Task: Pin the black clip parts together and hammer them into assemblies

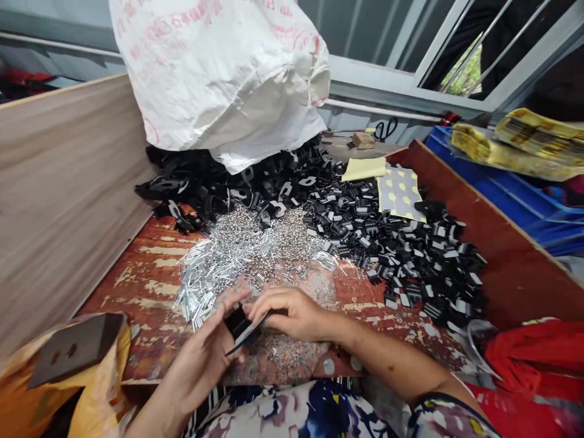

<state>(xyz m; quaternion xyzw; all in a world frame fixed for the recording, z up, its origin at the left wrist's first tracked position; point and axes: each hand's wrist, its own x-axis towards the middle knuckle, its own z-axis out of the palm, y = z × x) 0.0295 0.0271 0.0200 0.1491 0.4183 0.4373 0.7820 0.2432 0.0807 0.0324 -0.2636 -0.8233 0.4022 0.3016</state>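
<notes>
Near the front edge of the worn table, both my hands meet on a black plastic part with a grey flat side (pixel 246 334). My left hand (pixel 205 350) cradles it from the left, thumb and fingers around it. From the right, my right hand (pixel 289 310) grips its upper end with bent fingers. The fingertips partly cover the part, so its full shape is hidden. Just beyond the hands lies a heap of shiny metal pins (pixel 201 286), with small round metal pieces (pixel 292 234) mixed in farther back.
Small black clips with grey faces (pixel 410 267) pile up at the right, under a dotted sticker sheet (pixel 401 191). Larger black parts (pixel 205 182) lie below a white woven sack (pixel 228 79). Boards wall both sides. Scissors (pixel 385 129) rest at the back.
</notes>
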